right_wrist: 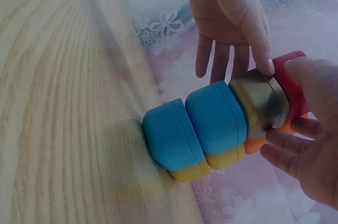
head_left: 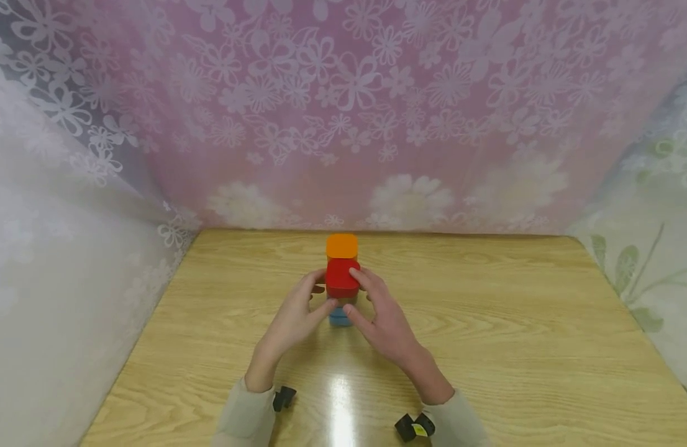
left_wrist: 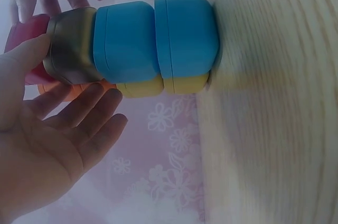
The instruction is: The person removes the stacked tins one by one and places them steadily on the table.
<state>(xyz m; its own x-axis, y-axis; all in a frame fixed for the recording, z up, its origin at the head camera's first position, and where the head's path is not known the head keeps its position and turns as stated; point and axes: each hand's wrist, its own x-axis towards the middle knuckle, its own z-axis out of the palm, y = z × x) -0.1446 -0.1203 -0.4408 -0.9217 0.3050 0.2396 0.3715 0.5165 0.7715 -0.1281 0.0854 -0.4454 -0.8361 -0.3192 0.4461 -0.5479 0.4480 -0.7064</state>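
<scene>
Rounded box-shaped tins stand in two columns on the table. In the front column a red tin [head_left: 342,282] tops a gold tin [left_wrist: 73,47], over an upper blue tin [left_wrist: 127,42] and a lower blue tin [right_wrist: 171,137]. Behind it, an orange top [head_left: 341,246] shows above yellow tins [left_wrist: 140,86]. My left hand [head_left: 295,316] is at the left of the red and gold tins, thumb against them near their seam, fingers extended beside the column. On the other side, my right hand [head_left: 385,320] touches the red tin, its fingers spread loosely. Neither hand visibly pinches a tin.
The wooden table [head_left: 517,323] ends at a pink floral curtain [head_left: 349,124] close behind the columns. Pale patterned cloth [head_left: 69,248] hangs on the left side, and more on the right. Black wrist devices [head_left: 415,428] sit at both sleeves.
</scene>
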